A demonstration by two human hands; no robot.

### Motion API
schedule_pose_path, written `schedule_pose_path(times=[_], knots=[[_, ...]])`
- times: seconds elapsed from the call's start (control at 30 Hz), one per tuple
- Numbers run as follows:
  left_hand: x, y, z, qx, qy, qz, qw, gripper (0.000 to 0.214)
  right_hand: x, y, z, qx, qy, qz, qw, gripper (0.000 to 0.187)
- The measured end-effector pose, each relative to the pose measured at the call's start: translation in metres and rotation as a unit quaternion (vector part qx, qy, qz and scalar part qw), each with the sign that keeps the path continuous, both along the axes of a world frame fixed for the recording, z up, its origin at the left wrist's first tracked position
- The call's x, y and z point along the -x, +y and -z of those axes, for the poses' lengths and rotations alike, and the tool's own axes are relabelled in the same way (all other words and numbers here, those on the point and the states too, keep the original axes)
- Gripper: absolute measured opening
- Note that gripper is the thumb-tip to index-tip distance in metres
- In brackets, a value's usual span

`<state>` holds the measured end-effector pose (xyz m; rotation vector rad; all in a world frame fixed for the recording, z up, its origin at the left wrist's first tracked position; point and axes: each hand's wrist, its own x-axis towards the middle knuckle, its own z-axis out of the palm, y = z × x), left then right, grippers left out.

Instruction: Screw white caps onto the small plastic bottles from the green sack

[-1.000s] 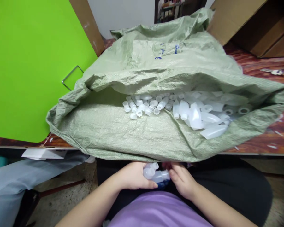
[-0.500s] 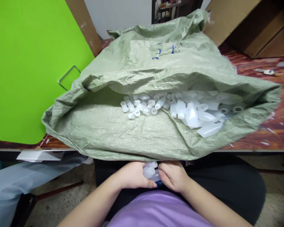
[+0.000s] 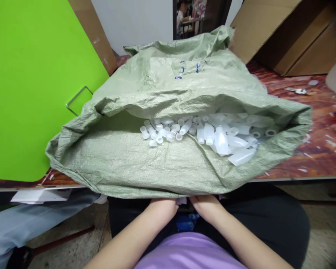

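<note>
A pale green woven sack (image 3: 134,164) lies with its mouth spread toward me over the table edge. Inside are short translucent plastic tubes (image 3: 159,132) in the middle and longer tapered translucent plastic pieces (image 3: 221,142) heaped to the right. My left hand (image 3: 165,207) and my right hand (image 3: 205,205) are side by side beneath the sack's front edge, above my lap. The sack covers the fingers of both. Between them shows a bit of a translucent plastic piece (image 3: 181,201), closest to my left hand; what holds it is hidden.
A large bright green panel (image 3: 39,82) with a metal wire handle (image 3: 77,99) stands at the left. Cardboard boxes (image 3: 268,30) are behind on the right. Keys (image 3: 299,90) and white scraps lie on the red-brown table (image 3: 285,164). Another person's grey-blue trouser leg (image 3: 42,216) is at lower left.
Both my hands have moved forward under the sack's edge, hiding the fingers and most of the translucent pieces. The view has shifted slightly; the sack's contents look the same.
</note>
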<state>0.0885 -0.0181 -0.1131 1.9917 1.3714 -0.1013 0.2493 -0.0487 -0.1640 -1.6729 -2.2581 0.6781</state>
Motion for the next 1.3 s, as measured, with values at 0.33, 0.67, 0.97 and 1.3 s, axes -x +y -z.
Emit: schedule_pose_path(times=[0.33, 0.67, 0.97, 1.3], knots=[[0.015, 0.0, -0.013, 0.045, -0.119, 0.007, 0.992, 0.043, -0.028, 0.011, -0.137, 0.114, 0.132, -0.13, 0.976, 0.014], [0.046, -0.025, -0.051, 0.195, -0.168, -0.076, 0.963, 0.028, 0.061, 0.123, -0.152, -0.117, -0.195, 0.023, 0.974, 0.02], [0.06, -0.014, -0.057, 0.309, -0.409, -0.206, 0.834, 0.047, 0.039, 0.097, -0.15, -0.088, -0.107, 0.009, 0.99, 0.025], [0.043, -0.016, -0.064, 0.321, -0.488, -0.266, 0.767, 0.039, 0.004, 0.009, -0.133, -0.041, 0.288, -0.086, 0.953, 0.025]])
